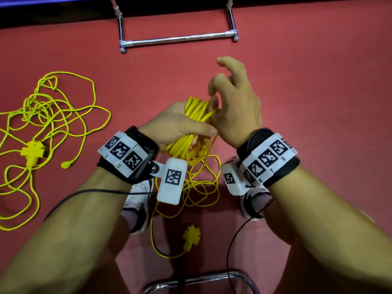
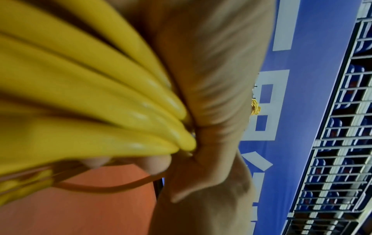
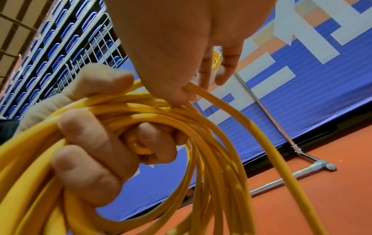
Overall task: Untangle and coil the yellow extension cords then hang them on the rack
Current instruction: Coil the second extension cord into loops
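My left hand (image 1: 186, 128) grips a coil of yellow extension cord (image 1: 196, 115) in front of me, fingers (image 3: 94, 151) curled round the bundled loops (image 3: 161, 114). Close against the left wrist camera, the cord strands (image 2: 90, 103) fan out from the palm. My right hand (image 1: 220, 102) is beside the coil and pinches one strand (image 3: 217, 101) between thumb and finger. The same cord's loose loops (image 1: 201, 183) hang to the floor, ending in a cross-shaped socket (image 1: 192, 235). A second yellow cord (image 1: 48, 115) lies tangled at left with its socket (image 1: 32, 152). The chrome rack (image 1: 180, 38) stands ahead.
Red floor (image 1: 318, 81) stretches all round. My shoes (image 1: 140, 200) stand beneath the hands among the loose loops. A chrome tube frame (image 1: 201, 280) sits at the bottom edge. A blue banner (image 3: 302, 103) runs behind the rack. Black wrist cables (image 1: 231, 240) trail down.
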The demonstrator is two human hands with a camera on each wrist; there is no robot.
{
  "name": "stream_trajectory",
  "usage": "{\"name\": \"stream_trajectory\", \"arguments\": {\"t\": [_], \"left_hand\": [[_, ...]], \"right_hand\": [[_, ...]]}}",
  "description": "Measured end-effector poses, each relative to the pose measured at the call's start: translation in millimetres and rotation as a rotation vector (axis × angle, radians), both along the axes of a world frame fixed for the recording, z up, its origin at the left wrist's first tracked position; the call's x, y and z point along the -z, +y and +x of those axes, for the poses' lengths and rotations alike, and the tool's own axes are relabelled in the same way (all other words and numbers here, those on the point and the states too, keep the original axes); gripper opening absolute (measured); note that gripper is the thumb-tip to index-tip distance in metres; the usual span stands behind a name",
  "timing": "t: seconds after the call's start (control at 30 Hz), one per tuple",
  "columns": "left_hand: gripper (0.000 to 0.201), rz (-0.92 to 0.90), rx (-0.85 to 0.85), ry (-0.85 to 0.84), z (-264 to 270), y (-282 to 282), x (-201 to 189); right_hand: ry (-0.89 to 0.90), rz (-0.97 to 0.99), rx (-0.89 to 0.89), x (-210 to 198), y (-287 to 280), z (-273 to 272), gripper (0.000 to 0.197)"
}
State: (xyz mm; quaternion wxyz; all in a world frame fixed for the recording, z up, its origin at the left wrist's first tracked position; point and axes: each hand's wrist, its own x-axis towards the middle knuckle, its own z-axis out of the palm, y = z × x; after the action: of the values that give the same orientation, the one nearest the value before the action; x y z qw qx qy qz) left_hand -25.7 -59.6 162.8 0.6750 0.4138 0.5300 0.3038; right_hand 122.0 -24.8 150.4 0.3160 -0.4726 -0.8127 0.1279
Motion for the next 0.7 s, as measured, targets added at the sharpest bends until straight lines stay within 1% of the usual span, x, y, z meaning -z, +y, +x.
{"name": "stream_trajectory", "arguments": {"t": [0.07,0.2,0.23,0.3,0.33,0.4,0.47,0.53,0.6,0.63,0.7], "left_hand": [[0.026,0.008,0.012,0.043,-2.4,0.7,-0.4],[0.027,0.054,-0.002,0.07,-7.3,-0.9,-5.4],[0.034,0.06,0.004,0.06,-9.5,-1.9,-6.8],[0.057,0.07,0.022,0.044,-12.7,-4.1,-7.8],[0.063,0.072,0.034,0.039,-13.1,-5.1,-7.1],[0.06,0.052,0.067,0.016,-12.2,-7.2,-6.2],[0.054,0.032,0.114,-0.032,-9.9,-10.5,-5.7],[0.046,0.033,0.127,-0.141,-7.9,-14.6,-5.8],[0.032,0.002,0.069,-0.343,-9.6,-17.1,-8.9],[0.029,-0.014,0.029,-0.455,-11.8,-17.4,-11.0],[0.036,-0.024,-0.027,-0.668,-18.1,-16.1,-14.0]], "right_hand": [[-0.031,-0.016,0.015,3.7,5.1,3.1,0.02],[-0.064,-0.088,0.155,9.6,23.3,22.1,0.021],[-0.062,-0.105,0.188,9.8,26.9,26.2,0.018],[-0.068,-0.166,0.277,9.4,32.5,31.8,0.013],[-0.07,-0.204,0.327,9.6,35.5,34.4,0.015],[-0.044,-0.278,0.416,9.0,40.6,38.3,0.018],[-0.017,-0.322,0.45,10.2,43.7,41.1,0.019],[-0.046,-0.369,0.447,15.5,44.8,41.2,0.021],[-0.097,-0.438,0.422,24.4,44.5,40.0,0.022],[-0.12,-0.484,0.391,29.5,43.9,39.4,0.022],[-0.21,-0.582,0.279,41.7,40.4,37.8,0.025]]}}
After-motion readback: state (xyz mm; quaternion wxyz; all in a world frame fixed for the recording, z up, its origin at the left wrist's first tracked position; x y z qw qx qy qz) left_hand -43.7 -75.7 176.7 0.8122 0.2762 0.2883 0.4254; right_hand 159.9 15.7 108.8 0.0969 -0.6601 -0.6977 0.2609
